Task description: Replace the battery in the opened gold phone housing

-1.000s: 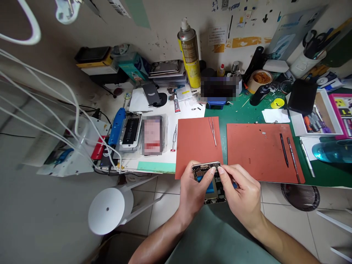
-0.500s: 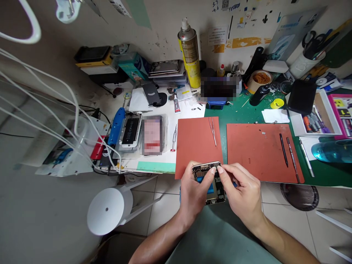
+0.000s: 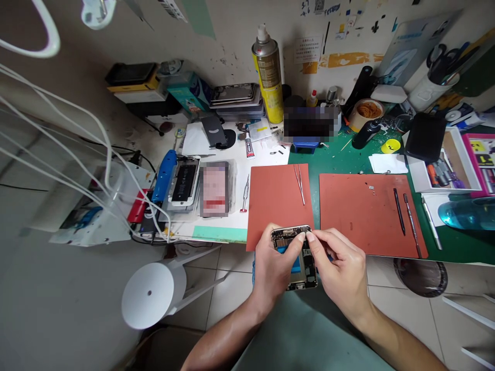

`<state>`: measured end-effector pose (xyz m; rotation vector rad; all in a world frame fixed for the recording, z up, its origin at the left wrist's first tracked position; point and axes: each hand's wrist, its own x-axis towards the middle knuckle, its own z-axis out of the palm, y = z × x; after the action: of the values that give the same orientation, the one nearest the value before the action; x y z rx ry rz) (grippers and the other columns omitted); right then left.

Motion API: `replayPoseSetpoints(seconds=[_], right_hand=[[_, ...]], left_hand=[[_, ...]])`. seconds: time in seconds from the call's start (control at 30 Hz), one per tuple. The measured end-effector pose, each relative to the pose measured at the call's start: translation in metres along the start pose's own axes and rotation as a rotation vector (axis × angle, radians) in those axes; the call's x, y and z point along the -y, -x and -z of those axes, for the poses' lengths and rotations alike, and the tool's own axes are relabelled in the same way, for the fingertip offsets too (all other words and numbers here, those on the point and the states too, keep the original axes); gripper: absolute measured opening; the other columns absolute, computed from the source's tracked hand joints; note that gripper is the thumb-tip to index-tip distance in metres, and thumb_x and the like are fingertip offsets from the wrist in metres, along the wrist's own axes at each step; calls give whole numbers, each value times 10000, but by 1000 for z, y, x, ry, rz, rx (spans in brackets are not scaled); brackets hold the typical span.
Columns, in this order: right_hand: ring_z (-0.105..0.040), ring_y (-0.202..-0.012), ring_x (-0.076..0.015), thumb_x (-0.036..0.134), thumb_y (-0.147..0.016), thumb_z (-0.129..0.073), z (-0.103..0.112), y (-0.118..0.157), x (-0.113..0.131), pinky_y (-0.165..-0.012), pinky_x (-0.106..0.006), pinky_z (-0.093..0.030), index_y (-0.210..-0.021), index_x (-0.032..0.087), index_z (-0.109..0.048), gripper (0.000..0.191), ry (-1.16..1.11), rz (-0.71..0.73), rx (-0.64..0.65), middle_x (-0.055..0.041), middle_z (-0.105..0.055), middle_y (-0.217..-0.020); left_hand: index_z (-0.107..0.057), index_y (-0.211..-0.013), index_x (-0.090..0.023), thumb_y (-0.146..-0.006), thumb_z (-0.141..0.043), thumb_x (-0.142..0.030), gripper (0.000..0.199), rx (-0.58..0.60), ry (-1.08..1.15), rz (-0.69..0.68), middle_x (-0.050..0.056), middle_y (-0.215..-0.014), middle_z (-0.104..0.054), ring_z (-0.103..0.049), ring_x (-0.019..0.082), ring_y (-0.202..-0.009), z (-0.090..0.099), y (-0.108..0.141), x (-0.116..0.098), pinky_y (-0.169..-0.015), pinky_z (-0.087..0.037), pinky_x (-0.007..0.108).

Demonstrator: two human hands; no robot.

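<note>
The left hand grips the open phone; the right hand pinches its top corner. Press softly.

The left hand and right hand are gripping an opened phone, their thumbs pressing near its top edge; tweezers are lying on the left red mat beyond, on the surface.

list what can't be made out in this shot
- Head view: whatever the thumbs press on the opened phone, hidden by the left hand and right hand.
- Head view: face of the device on the blue stand, pixelated.
- Head view: wall note's text, too small.
- Head view: pink box's far side, cut off by the right edge.
</note>
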<state>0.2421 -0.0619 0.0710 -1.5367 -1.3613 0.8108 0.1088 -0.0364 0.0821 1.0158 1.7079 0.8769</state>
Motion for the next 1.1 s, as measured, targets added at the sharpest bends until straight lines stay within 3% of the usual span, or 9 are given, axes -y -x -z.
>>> replayPoseSetpoints(seconds=[0.17,0.43,0.73,0.9,1.1], right_hand=[[-599,-655,-108,295,-1073,-635,2,2,-2,-590,-248,-470,-1004,223,-796,189,-14,-35,17,0,-685,-834],[-543,-600,-102,366,-1055,-655,1,1,-5,-553,-244,-451,-968,232,-810,223,-27,-104,20,17,-649,-774],[-533,-587,-121,450,-1061,-622,-4,-4,-8,-564,-262,-446,-963,220,-808,312,-23,-168,69,14,-610,-734],[-561,-616,-128,513,-1054,-618,-11,4,-17,-579,-259,-454,-1051,215,-789,344,27,-181,157,-11,-674,-831],[-609,-625,-149,465,-1070,-541,-14,11,-37,-629,-268,-465,-984,208,-792,369,30,-236,300,-23,-740,-802]], left_hand=[[-591,-805,-216,-794,-763,-477,313,30,10,17,-32,-746,-643,-613,145,-707,0,-3,4,-666,-472,253],[-542,-770,-220,-799,-767,-457,328,75,55,20,-48,-715,-600,-542,127,-684,-2,-8,10,-647,-439,243],[-610,-804,-192,-812,-827,-408,307,110,166,57,-22,-764,-670,-602,138,-726,-1,-17,22,-683,-484,250],[-681,-932,-177,-808,-881,-471,377,95,399,124,18,-860,-751,-689,168,-764,1,-38,34,-738,-561,293],[-730,-1030,-170,-808,-898,-512,441,134,579,128,43,-910,-785,-758,204,-835,6,-68,38,-840,-617,344]])
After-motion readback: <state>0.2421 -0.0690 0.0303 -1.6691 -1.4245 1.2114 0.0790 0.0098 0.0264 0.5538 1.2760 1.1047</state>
